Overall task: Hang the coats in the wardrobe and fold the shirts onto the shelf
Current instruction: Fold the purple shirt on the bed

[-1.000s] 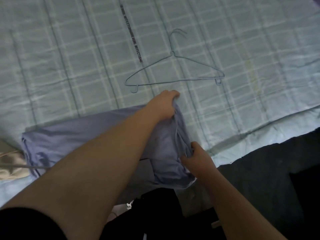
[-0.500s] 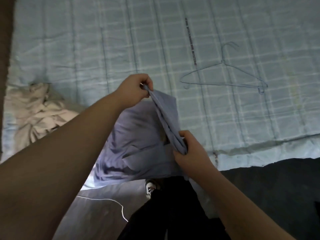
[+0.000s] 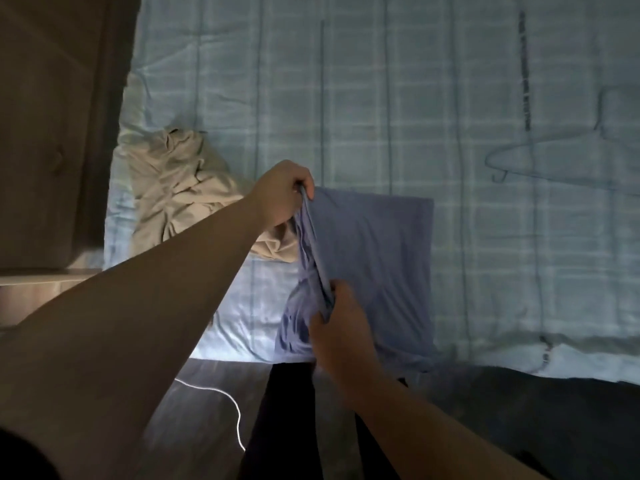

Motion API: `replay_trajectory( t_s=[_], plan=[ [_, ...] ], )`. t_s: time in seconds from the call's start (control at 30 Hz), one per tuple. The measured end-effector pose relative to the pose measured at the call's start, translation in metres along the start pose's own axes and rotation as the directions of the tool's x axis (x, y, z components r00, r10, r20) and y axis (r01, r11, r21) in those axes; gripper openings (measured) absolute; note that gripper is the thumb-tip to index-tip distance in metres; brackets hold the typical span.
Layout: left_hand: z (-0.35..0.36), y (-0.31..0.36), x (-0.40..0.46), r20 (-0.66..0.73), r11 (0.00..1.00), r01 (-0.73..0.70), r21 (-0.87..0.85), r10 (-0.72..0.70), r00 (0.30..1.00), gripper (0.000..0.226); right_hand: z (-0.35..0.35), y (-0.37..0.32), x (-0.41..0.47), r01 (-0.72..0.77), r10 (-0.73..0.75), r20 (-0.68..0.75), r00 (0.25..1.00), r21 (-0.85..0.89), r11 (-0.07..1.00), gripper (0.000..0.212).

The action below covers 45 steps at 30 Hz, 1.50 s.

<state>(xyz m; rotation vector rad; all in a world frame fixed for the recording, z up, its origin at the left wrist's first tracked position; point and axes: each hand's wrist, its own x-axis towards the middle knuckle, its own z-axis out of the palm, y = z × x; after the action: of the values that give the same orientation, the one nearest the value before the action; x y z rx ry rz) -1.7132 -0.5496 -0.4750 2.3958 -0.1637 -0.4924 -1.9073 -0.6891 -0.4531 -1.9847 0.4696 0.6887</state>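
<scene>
The blue shirt [image 3: 377, 258] lies partly folded on the bed [image 3: 346, 98], near the bed's front edge at about 6 o'clock of the sheet, its right part flat and its left edge lifted into a bunched ridge. The left hand [image 3: 282, 195] grips the far end of that ridge, its fingers [image 3: 304, 183] curled tight round the cloth, at 11 o'clock of the shirt. The right hand [image 3: 341, 323] pinches the near end of the same ridge at 7 o'clock of the shirt, fingers closed on the fabric; motion blur hides the exact lie of them. A crumpled beige garment [image 3: 180, 188] sits on the bed at 9 o'clock of the shirt, touching or just beside its left edge under the left wrist. A wire hanger [image 3: 519, 161] lies flat on the sheet at 2 o'clock, well apart from the shirt. A white cable [image 3: 221, 400] runs across the floor [image 3: 207, 427] below the bed's edge.
</scene>
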Motion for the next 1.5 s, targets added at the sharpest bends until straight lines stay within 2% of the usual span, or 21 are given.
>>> replay_trajectory(
  t_s=[0.13, 0.3, 0.37, 0.43, 0.47, 0.53, 0.6, 0.67, 0.73, 0.8, 0.87, 0.97, 1.07, 1.13, 1.2, 1.3, 1.4, 1.43, 1.5],
  plan=[
    [0.004, -0.032, 0.017, -0.005, 0.999, -0.051, -0.013, 0.051, 0.999, 0.036, 0.045, -0.009, 0.002, -0.027, 0.028, -0.006, 1.0, 0.026, 0.999, 0.016],
    [0.006, -0.05, 0.013, 0.136, 0.994, -0.099, 0.043, 0.092, 0.986, 0.044, 0.086, -0.015, -0.007, -0.046, 0.048, -0.045, 0.998, 0.032, 0.998, 0.017],
    [0.007, -0.048, 0.001, 0.09, 0.992, -0.114, 0.045, 0.11, 0.99, 0.042, 0.089, -0.02, -0.013, -0.033, 0.033, -0.025, 0.999, 0.004, 0.999, 0.009],
    [0.011, -0.039, -0.015, 0.045, 0.986, -0.166, 0.028, 0.164, 0.985, 0.04, 0.084, -0.024, -0.018, -0.039, 0.04, -0.048, 0.998, 0.014, 0.999, 0.028],
    [0.015, -0.034, -0.023, 0.05, 0.982, -0.188, 0.006, 0.187, 0.981, 0.041, 0.077, -0.026, -0.022, -0.041, 0.044, -0.082, 0.996, 0.042, 0.998, 0.031],
    [0.029, -0.023, -0.039, 0.099, 0.977, -0.213, -0.008, 0.212, 0.972, 0.043, 0.06, -0.021, -0.026, -0.028, 0.032, -0.156, 0.987, 0.028, 0.999, 0.024],
    [0.052, -0.016, -0.055, 0.118, 0.969, -0.244, 0.03, 0.239, 0.964, 0.046, 0.039, -0.004, -0.022, -0.006, -0.003, -0.26, 0.966, -0.033, 0.999, 0.023],
    [0.078, -0.012, -0.07, 0.081, 0.95, -0.289, 0.119, 0.281, 0.956, 0.049, 0.016, 0.021, -0.013, 0.065, -0.112, -0.38, 0.918, -0.136, 0.989, 0.032],
    [0.101, -0.008, -0.084, 0.052, 0.915, -0.314, 0.254, 0.312, 0.949, 0.051, -0.006, 0.048, 0.002, 0.115, -0.243, -0.422, 0.874, -0.305, 0.945, 0.04],
    [0.121, -0.006, -0.099, 0.035, 0.884, -0.294, 0.362, 0.302, 0.953, 0.054, -0.023, 0.071, 0.016, 0.138, -0.349, -0.357, 0.866, -0.501, 0.854, 0.048],
    [0.139, -0.009, -0.112, 0.005, 0.867, -0.232, 0.441, 0.256, 0.967, 0.058, -0.03, 0.093, 0.025, 0.123, -0.382, -0.276, 0.882, -0.648, 0.751, 0.056],
    [0.157, -0.022, -0.121, -0.022, 0.832, -0.169, 0.528, 0.212, 0.977, 0.06, -0.033, 0.125, 0.03, 0.099, -0.358, -0.201, 0.912, -0.739, 0.667, 0.061],
    [0.162, -0.025, -0.118, -0.024, 0.818, -0.168, 0.551, 0.217, 0.976, 0.058, -0.036, 0.142, 0.037, 0.143, -0.383, -0.152, 0.911, -0.756, 0.639, 0.062],
    [0.161, -0.023, -0.117, -0.057, 0.85, -0.157, 0.503, 0.214, 0.975, 0.054, -0.037, 0.145, 0.039, 0.189, -0.417, -0.169, 0.893, -0.7, 0.689, 0.061],
    [0.156, -0.025, -0.118, -0.167, 0.931, -0.101, 0.351, 0.168, 0.972, 0.049, -0.043, 0.139, 0.04, 0.239, -0.407, -0.26, 0.875, -0.499, 0.833, 0.059],
    [0.141, -0.034, -0.128, -0.377, 0.996, 0.086, 0.029, -0.069, 0.924, 0.048, -0.062, 0.126, 0.043, 0.243, -0.284, -0.439, 0.852, -0.148, 0.959, 0.053],
    [0.127, -0.027, -0.139, -0.455, 0.958, 0.208, -0.2, -0.278, 0.846, 0.043, -0.081, 0.116, 0.055, 0.099, -0.067, -0.477, 0.877, 0.042, 0.994, 0.058],
    [0.123, -0.02, -0.141, -0.435, 0.918, 0.275, -0.284, -0.379, 0.817, 0.043, -0.086, 0.113, 0.059, 0.028, 0.004, -0.465, 0.885, 0.061, 0.998, 0.058],
    [0.116, -0.01, -0.138, -0.323, 0.77, 0.466, -0.436, -0.617, 0.717, 0.048, -0.095, 0.107, 0.066, -0.094, 0.122, -0.435, 0.892, 0.084, 0.992, 0.052]
  ],
)
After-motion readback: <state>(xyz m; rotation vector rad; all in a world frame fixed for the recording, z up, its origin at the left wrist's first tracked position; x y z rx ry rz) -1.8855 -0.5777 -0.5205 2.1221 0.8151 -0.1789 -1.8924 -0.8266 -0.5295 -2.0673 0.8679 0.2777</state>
